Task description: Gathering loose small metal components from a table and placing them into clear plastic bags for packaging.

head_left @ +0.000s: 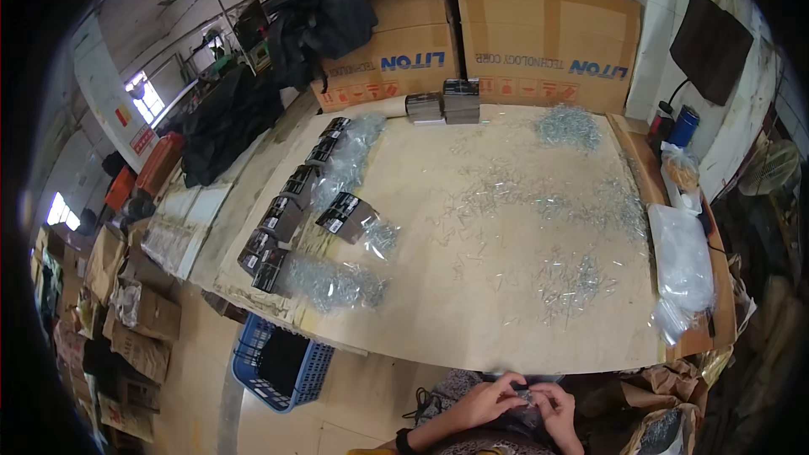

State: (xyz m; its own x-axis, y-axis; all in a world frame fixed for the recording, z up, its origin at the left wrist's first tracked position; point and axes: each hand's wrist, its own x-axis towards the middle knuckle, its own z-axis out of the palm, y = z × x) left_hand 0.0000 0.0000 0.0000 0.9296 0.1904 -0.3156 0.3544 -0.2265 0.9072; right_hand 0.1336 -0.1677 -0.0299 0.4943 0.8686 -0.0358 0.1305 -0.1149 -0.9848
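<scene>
Below the table's near edge, over my lap, my left hand (pixel 490 401) and my right hand (pixel 554 414) are close together. The fingers of both are bent in a pinch around a small, shiny, see-through piece (pixel 527 397), too small to name. A dark band circles my left wrist. On the pale tabletop (pixel 421 286) beyond them lie many thin, shiny, loose pieces (pixel 573 286), scattered toward the right. A denser heap of the same pieces (pixel 569 128) sits near the far edge.
Stacks of dark printed cards (pixel 280 217) line the table's left side, beside clear bags of shiny pieces (pixel 335 282). Large cardboard boxes (pixel 548 38) stand at the back. Clear plastic bags (pixel 681 257) lie along the right edge. A blue basket (pixel 282 362) stands on the floor.
</scene>
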